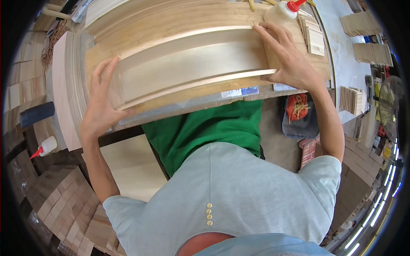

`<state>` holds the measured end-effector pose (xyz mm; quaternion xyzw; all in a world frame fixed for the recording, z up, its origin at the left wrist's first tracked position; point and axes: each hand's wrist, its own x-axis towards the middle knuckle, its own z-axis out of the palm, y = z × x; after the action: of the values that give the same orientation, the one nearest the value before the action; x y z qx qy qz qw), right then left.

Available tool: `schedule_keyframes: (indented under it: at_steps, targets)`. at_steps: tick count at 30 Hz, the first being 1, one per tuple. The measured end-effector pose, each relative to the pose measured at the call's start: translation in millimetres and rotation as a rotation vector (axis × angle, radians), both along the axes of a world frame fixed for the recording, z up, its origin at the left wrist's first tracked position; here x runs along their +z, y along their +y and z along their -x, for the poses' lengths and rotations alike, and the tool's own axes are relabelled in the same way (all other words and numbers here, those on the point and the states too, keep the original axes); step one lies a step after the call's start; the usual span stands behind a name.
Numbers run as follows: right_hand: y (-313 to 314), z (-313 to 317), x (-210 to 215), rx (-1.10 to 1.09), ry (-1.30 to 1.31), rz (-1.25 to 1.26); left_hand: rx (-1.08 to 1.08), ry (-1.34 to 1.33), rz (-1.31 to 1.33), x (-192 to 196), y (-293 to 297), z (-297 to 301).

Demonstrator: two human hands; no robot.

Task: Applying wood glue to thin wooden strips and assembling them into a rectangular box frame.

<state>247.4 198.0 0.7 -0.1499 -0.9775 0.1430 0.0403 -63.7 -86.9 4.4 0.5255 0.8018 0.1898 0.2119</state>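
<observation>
A long, shallow wooden box with thin walls lies on a wooden board at the front of the workbench. My left hand grips its left end, fingers on the far corner and thumb at the near corner. At the right end, my right hand spans the box the same way, with its fingertips at the far corner and its thumb at the near one. Just beyond my right hand stands a white glue bottle with a red cap. Thin wooden strips are stacked to the right of that hand.
Long boards are stacked left of my left hand. A second glue bottle and a black cylinder sit at far left. Wood piles line the right side. Below the bench is a dark bin holding a red bag.
</observation>
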Motion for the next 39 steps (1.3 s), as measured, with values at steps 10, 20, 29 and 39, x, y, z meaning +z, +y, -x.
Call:
schedule_keyframes:
  at_steps: [10, 20, 29, 39]
  targets:
    - [-4.6, 33.6, 0.1, 0.127, -0.066, -0.109, -0.223, 0.24, 0.093, 11.8, 31.3, -6.7]
    - [-0.5, 29.2, -0.3, 0.163, 0.001, -0.039, -0.249, 0.177, 0.037, 11.9, 33.3, -5.9]
    - [83.0, -12.3, 17.9, -0.458, -0.103, 0.765, -0.308, 0.181, -0.188, 10.3, 110.8, -35.6]
    - [104.9, 7.8, 18.4, -0.51, -0.35, 1.019, -0.464, 0.121, -0.142, -31.4, 225.4, -115.8]
